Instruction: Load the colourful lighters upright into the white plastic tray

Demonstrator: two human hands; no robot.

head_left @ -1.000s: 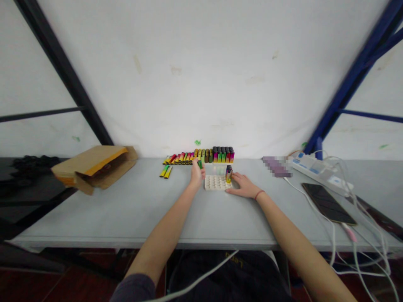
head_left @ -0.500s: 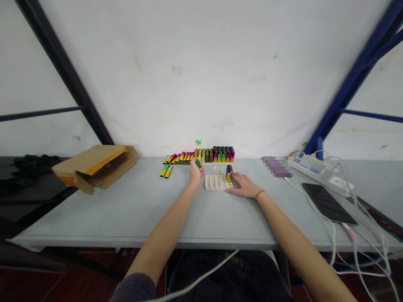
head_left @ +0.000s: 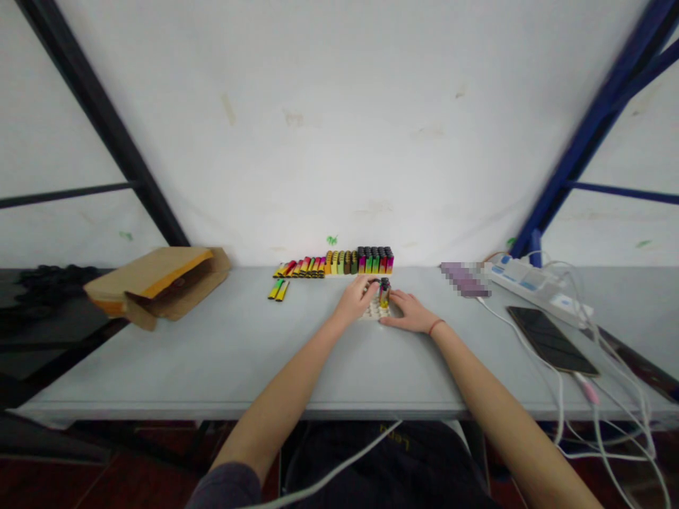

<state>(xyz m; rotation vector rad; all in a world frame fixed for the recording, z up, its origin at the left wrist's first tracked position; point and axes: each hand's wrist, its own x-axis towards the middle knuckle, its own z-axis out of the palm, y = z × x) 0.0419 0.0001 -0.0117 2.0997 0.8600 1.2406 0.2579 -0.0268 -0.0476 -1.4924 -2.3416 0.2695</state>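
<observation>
Since the earlier frames, the left hand [head_left: 354,302] has swung right from the far row and now lies over the white dimpled plastic tray [head_left: 378,309], hiding most of it; whether its fingers grip anything cannot be told. Beside it, the right hand [head_left: 411,313] rests on the grey tabletop [head_left: 223,353] with fingers loosely spread at the tray's right edge, touching the upright dark lighter [head_left: 385,290] standing in the tray. Crowded together like this, either hand could knock that lighter over. Behind stands the row of coloured lighters [head_left: 344,263]; a cardboard box [head_left: 153,281] lies left, a black phone [head_left: 552,341] and white cables [head_left: 562,396] right.
</observation>
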